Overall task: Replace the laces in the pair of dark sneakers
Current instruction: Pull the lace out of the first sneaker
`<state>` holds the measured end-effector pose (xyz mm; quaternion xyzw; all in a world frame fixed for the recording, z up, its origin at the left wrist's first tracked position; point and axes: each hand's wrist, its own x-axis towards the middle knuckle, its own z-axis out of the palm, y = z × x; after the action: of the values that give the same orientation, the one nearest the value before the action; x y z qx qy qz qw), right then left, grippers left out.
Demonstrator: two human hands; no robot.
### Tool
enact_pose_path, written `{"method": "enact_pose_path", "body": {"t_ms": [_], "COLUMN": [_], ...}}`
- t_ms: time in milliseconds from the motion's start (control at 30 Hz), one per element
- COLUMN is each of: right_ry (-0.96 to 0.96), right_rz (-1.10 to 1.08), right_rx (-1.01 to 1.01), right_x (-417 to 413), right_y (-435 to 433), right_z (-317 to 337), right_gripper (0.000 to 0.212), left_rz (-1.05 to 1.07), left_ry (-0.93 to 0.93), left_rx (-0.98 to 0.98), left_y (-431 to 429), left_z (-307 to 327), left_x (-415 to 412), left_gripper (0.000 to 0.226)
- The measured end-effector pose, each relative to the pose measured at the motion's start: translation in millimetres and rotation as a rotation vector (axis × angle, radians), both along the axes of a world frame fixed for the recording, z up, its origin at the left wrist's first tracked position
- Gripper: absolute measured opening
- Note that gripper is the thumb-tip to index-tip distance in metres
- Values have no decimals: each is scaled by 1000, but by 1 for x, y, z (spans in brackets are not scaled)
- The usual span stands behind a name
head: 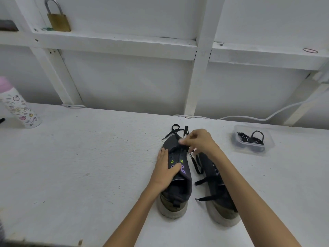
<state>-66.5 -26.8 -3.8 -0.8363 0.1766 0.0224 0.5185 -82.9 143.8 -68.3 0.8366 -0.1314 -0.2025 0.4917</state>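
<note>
1. Forearms (128,220): both enter from the bottom edge and reach the shoes at centre right of the frame.
2. Left shoe (187,184): stands on the table (89,157), heel toward the camera, toe away. Right shoe (217,191): just beside it, same heading, partly hidden under the right forearm.
3. Left hand (166,168): laid along the left shoe's outer side, fingers nearly straight, thumb across the tongue (176,157). It grasps nothing. Probable purpose: to pin the shoe against the pull on the lace.
4. Right hand (199,141): fingers curled, pinching the lace (176,131) at the toe-end eyelets. The lace ends lie past the toe. Eyelets (181,160) nearer the collar are empty.
5. Second lace (196,166): hangs in loose strands off the right shoe, slack between the pair.
6. Tub (270,139): clear, right of the frame, holding black coils (252,139). Whether these are laces cannot be told.
7. Writing: none legible. The tongue carries green squares and purple marks. The bottle (19,107) at the left edge shows fruit drawings. The padlock (58,20), upper left, shows no readable stamp.
</note>
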Motion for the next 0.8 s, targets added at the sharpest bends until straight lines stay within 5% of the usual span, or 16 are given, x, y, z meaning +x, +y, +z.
{"method": "enact_pose_path", "body": {"t_ms": [67,200,367,467,600,800], "right_ry": [122,30,-241,-123,138,-157], "right_rz": [93,69,-173,-90,92,-180], "right_rx": [-102,-191,44,106,-120,-115], "right_x": [-2,3,9,4,-3,5], "right_y": [2,2,-5,-1,4,-2], "right_z": [-9,-4,17,11,-9,10], "right_gripper": [29,21,19,26,27,21], "left_rz": [3,1,5,-2,-1,-22], "left_ry": [-2,-8,-4,-15,-12,-6], "left_rx": [-3,5,9,17,26,31], "left_y": [0,0,2,1,0,1], "left_z": [1,1,-1,0,0,0], "left_x": [0,0,-1,-1,0,0], "left_gripper": [79,78,79,79,79,79]}}
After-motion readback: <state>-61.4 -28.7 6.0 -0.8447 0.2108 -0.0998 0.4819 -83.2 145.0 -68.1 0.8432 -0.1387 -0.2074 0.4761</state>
